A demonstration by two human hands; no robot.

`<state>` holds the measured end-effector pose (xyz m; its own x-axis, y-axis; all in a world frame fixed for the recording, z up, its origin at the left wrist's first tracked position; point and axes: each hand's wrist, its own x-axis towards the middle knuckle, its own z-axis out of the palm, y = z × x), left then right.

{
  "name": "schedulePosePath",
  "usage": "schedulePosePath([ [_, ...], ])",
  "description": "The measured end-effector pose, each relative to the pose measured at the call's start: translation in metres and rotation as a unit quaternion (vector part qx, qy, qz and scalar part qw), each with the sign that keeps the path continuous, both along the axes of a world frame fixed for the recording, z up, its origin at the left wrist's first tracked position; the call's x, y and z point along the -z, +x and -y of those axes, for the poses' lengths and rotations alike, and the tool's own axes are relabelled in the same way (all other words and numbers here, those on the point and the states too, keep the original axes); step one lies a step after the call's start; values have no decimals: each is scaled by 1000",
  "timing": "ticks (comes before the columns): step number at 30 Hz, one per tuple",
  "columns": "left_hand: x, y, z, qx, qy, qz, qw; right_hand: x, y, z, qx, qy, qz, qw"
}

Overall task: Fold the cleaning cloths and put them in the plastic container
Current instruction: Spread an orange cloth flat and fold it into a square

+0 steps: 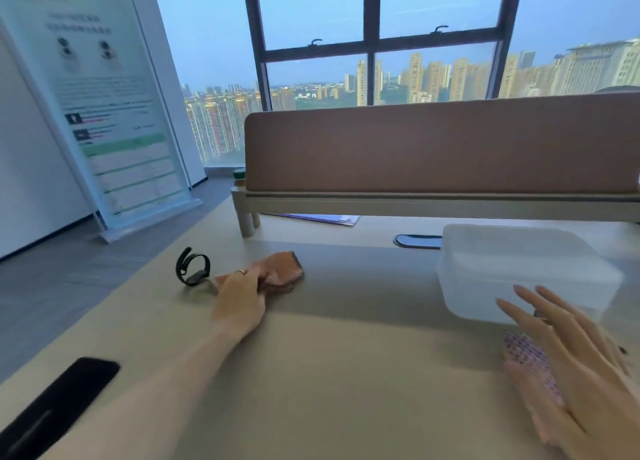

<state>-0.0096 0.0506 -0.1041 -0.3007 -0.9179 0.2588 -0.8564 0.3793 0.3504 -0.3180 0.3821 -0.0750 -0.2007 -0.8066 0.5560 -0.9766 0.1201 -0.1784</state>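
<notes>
**High-rise desk, two cloths out, none boxed yet**

Behind the work surface a wall of windows (374,44) looks over tower blocks, with a brown partition (433,148) standing across the far edge and a printed banner (114,113) leaning at the far left. On the pale desk (346,373) the person has one cloth under each hand.

The left hand (239,298) reaches out to the middle left, its fingers curled round the near edge of the orange cloth (282,269), which lies bunched in loose layers on the desk. A black watch (194,267) sits just beside it on the left, and a dark phone (59,400) lies near the front left corner.

The right hand (568,362) is spread flat with straight fingers over the patterned cloth (526,355) at the near right; only a pinkish, dotted patch shows past the thumb. I cannot tell whether the palm presses down or merely rests.

The plastic container (460,286), a frosted white box, stands just beyond that hand, its near wall close to the fingertips and well apart from the orange cloth.

Both cloths look thin, soft and light, so they will sag and unfold if lifted by one corner. I would take each by a folded edge, pinching all its layers together, or carry it flat across the palm. The box looks light too and may slide when nudged.
</notes>
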Motion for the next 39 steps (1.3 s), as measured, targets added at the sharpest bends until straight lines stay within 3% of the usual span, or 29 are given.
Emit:
schedulePosePath([
  [2, -7, -2, -7, 49, -5, -33, 998, -5, 23, 16, -35, 7, 14, 999],
  [5, -32, -14, -26, 136, 12, -95, 986, -16, 54, 41, -62, 3, 134, 989],
  [7, -59, -25, -46, 213, 62, -142, 965, -32, 76, 63, -84, 14, 213, 973],
  [10, -96, -36, -72, 334, 116, -176, 919, -53, 91, 102, -116, 76, 245, 960],
  [13, -119, -40, -88, 387, 134, -184, 894, -62, 92, 128, -118, 133, 200, 964],
  [17, -134, -33, -85, 376, 75, -134, 914, -79, 69, 130, -87, 137, 134, 978],
  [21, -133, -11, -63, 373, 121, -53, 919, -114, 53, 120, -88, 302, 69, 947],
  [23, -138, -7, -53, 335, 85, -97, 933, -131, 47, 126, -81, 348, 38, 933],
  [27, -175, -6, -51, 263, -44, -210, 941, -186, 43, 125, -100, 301, 34, 948],
  [32, -211, 12, -74, 274, -144, -216, 926, -226, 42, 94, -141, 175, 1, 974],
  [34, -217, 18, -84, 282, -136, -218, 924, -229, 40, 85, -160, 133, 12, 978],
  [37, -227, 27, -96, 312, -76, -214, 922, -237, 42, 72, -186, 93, 124, 970],
  [39, -232, 28, -93, 316, -85, -172, 929, -243, 44, 68, -179, 90, 150, 968],
])
